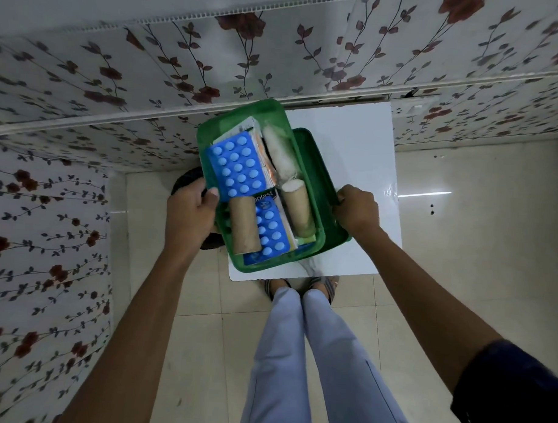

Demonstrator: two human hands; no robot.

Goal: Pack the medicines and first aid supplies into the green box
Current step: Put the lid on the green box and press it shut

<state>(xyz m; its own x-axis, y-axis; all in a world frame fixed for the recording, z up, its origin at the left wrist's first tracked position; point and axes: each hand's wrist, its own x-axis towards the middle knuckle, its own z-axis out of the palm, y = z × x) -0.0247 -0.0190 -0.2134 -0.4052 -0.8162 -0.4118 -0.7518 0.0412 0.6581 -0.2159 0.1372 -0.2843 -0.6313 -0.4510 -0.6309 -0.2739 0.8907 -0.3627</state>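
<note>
The green box is held above a small white table, tilted toward me. Inside lie a large blue blister pack, a second blue blister pack, two brown bandage rolls, a white gauze roll and a white-orange carton. My left hand grips the box's left wall, thumb on the large blister pack. My right hand holds the green lid, which stands against the box's right side.
A dark round stool shows behind my left hand. Floral-papered walls close in at the back and left. Pale floor tiles lie below, with my legs and sandalled feet right by the table's near edge.
</note>
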